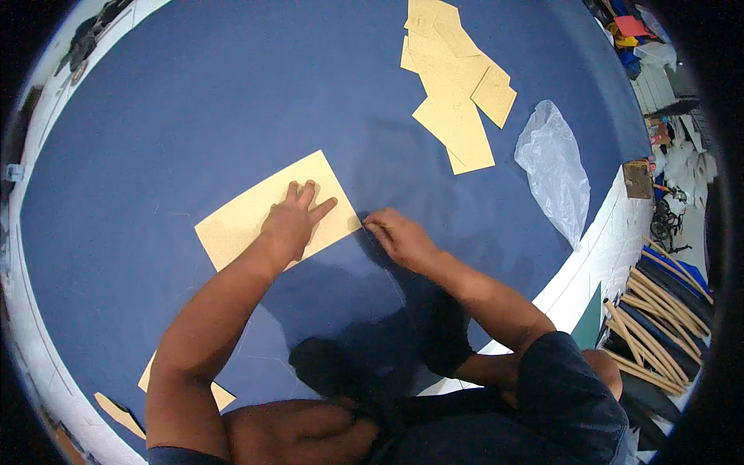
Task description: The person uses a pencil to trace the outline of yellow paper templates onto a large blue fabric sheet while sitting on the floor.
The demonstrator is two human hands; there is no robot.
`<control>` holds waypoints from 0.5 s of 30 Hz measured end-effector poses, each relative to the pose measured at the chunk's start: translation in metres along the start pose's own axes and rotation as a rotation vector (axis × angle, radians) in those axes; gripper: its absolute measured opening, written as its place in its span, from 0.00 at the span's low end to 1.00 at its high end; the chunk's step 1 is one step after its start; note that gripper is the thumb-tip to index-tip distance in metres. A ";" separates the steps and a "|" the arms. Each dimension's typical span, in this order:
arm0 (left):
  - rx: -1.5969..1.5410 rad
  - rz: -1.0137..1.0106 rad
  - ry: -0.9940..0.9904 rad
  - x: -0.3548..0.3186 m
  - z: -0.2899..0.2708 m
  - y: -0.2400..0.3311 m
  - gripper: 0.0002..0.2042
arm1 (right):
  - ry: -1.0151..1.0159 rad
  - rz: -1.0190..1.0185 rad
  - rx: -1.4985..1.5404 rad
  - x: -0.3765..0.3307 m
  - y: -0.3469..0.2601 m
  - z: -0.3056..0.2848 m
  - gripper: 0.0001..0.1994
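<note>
A rectangular tan card piece (236, 227) lies at a slant on dark blue fabric (178, 124). Flat on top of the card rests my left hand (289, 226), its fingers spread and pressing down. My right hand (401, 239) is just beyond the card's right corner, thumb and fingers pinched together. Whatever sits in that pinch is too small to make out. Thin pale lines run over the fabric below the card, between my forearms.
Several overlapping tan card pieces (453, 81) lie at the far right of the fabric. Beside them is a crumpled clear plastic bag (554, 167). More card pieces (120, 415) are at the lower left. Rolls and tubes (659, 325) are stacked off the table's right edge.
</note>
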State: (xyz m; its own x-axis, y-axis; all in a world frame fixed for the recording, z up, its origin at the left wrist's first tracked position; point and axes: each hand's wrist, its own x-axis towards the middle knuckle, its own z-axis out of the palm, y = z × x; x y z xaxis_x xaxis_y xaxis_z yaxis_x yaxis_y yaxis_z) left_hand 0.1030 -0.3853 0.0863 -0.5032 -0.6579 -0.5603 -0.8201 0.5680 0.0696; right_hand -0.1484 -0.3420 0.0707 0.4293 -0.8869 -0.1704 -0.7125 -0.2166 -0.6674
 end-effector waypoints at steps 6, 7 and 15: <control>-0.265 0.016 0.251 -0.044 0.043 -0.002 0.41 | 0.426 0.024 0.145 0.013 0.032 0.020 0.11; -0.337 -0.068 0.228 -0.058 0.054 0.010 0.36 | 0.443 -0.013 0.047 0.008 0.040 0.024 0.10; -0.347 -0.406 0.491 -0.079 0.112 0.001 0.30 | 0.454 -0.024 -0.089 0.008 0.039 0.038 0.08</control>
State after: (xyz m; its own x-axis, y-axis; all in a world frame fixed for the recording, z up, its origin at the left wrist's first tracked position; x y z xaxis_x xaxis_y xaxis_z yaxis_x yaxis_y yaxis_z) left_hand 0.1727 -0.2772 0.0379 -0.1378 -0.9761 -0.1681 -0.9665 0.0955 0.2381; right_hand -0.1515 -0.3421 0.0163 0.1741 -0.9659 0.1919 -0.7586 -0.2558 -0.5992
